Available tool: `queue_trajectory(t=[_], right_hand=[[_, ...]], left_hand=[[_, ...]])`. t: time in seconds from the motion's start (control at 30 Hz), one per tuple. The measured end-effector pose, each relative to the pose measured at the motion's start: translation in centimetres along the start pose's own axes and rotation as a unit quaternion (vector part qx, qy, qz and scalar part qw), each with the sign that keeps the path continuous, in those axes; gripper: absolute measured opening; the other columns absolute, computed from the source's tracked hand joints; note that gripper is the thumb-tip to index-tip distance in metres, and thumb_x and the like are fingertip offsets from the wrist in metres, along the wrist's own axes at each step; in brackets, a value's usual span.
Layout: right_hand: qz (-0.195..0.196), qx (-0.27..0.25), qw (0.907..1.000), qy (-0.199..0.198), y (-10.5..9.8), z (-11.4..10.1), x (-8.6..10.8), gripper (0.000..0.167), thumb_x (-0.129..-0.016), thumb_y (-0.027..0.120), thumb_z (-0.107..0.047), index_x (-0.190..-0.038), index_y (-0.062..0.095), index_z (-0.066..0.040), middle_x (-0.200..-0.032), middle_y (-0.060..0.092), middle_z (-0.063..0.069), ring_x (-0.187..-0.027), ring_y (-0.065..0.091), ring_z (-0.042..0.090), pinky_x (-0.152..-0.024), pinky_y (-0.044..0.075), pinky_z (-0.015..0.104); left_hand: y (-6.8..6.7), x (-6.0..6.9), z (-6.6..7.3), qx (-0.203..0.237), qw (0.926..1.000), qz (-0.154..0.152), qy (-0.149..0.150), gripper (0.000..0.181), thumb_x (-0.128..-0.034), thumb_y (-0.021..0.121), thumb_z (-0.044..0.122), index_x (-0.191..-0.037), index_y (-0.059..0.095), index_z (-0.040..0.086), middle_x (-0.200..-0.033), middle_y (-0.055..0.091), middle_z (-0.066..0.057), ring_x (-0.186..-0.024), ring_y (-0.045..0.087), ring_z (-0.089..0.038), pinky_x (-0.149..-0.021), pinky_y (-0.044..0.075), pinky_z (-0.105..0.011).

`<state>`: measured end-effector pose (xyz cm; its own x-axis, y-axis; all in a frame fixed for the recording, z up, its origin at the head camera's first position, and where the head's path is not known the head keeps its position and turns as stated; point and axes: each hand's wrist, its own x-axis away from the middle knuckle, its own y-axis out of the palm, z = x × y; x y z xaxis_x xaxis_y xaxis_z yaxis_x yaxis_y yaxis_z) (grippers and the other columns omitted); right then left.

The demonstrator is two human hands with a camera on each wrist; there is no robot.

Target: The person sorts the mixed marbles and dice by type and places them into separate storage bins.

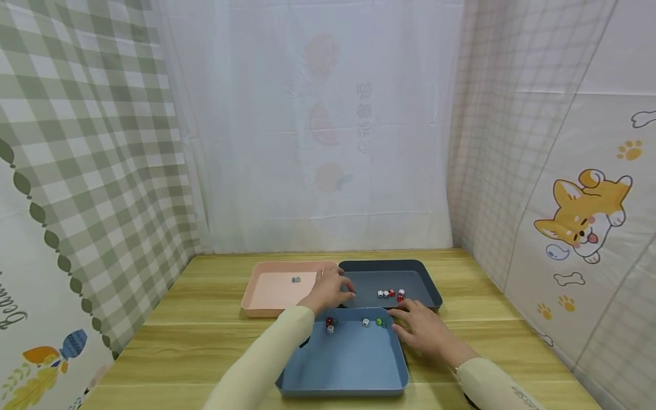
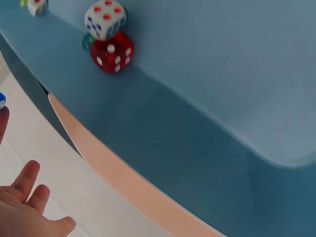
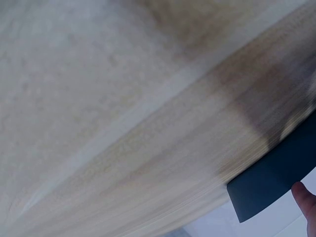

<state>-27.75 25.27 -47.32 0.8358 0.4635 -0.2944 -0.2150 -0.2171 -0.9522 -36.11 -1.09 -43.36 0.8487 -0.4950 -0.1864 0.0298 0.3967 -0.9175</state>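
Above the place where the pink tray [image 1: 256, 312] meets the dark tray [image 1: 430, 285], my left hand [image 1: 327, 289] pinches a small blue thing [image 2: 2, 100], cut off by the left wrist view's edge; its other fingers [image 2: 30, 174] are spread. Below it, the blue tray [image 1: 343, 364] holds a red die [image 2: 113, 55], a white die [image 2: 105, 19], another white die [image 1: 365, 322] and a green piece [image 1: 379, 322]. My right hand [image 1: 422, 329] rests by the corner where the blue and dark trays meet, fingers loosely bent, a fingertip [image 3: 301, 190] at the dark rim.
Several white and red dice [image 1: 392, 292] lie in the dark tray. Two small bluish-green pieces [image 1: 296, 279] are in the pink tray. The trays stand on a wood-grain table [image 1: 205, 341], with a white curtain [image 1: 318, 114] behind and patterned cloths at both sides.
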Motion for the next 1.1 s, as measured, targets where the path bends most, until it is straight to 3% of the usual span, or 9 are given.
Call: queue_trajectory(t=[0.33,0.6,0.83,1.1], right_hand=[[0.003,-0.001,1.0,-0.005,-0.1,-0.1,0.0,0.034,-0.095,0.066,-0.03,-0.125,0.07,-0.014,-0.115,0.059,0.009,-0.104,0.056,0.029,-0.089,0.049,0.051],[0.009,-0.003,0.9999,-0.012,0.0,-0.1,0.1,0.035,-0.095,0.065,-0.03,-0.125,0.069,-0.013,-0.116,0.059,0.009,-0.104,0.056,0.028,-0.089,0.05,0.049],[0.008,-0.004,0.9999,-0.006,-0.2,-0.2,0.1,0.034,-0.095,0.065,-0.029,-0.125,0.07,-0.013,-0.115,0.059,0.008,-0.104,0.056,0.028,-0.089,0.05,0.049],[0.005,-0.009,0.9999,-0.003,-0.3,-0.4,0.2,0.034,-0.096,0.065,-0.029,-0.126,0.069,-0.014,-0.116,0.059,0.009,-0.106,0.056,0.028,-0.09,0.049,0.05]], left_hand=[[-1.5,0.2,-3.2,0.074,0.9947,0.055,-0.045,0.005,-0.0902,0.075,0.026,-0.087,0.075,0.021,-0.14,0.054,-0.015,-0.137,0.039,-0.036,-0.111,0.013,-0.066],[-3.2,0.5,-6.1,0.071,0.9887,0.082,-0.104,0.009,-0.0912,0.073,0.026,-0.09,0.077,0.018,-0.137,0.055,-0.019,-0.135,0.04,-0.039,-0.109,0.016,-0.066],[-4.3,1.1,-8.5,0.077,0.9807,0.09,-0.156,0.012,-0.0929,0.07,0.029,-0.095,0.077,0.019,-0.141,0.053,-0.017,-0.139,0.035,-0.039,-0.111,0.012,-0.067],[-4.0,2.5,-10.8,0.087,0.9782,0.099,-0.161,0.011,-0.0937,0.07,0.025,-0.097,0.077,0.017,-0.135,0.054,-0.02,-0.133,0.039,-0.043,-0.108,0.017,-0.067]])
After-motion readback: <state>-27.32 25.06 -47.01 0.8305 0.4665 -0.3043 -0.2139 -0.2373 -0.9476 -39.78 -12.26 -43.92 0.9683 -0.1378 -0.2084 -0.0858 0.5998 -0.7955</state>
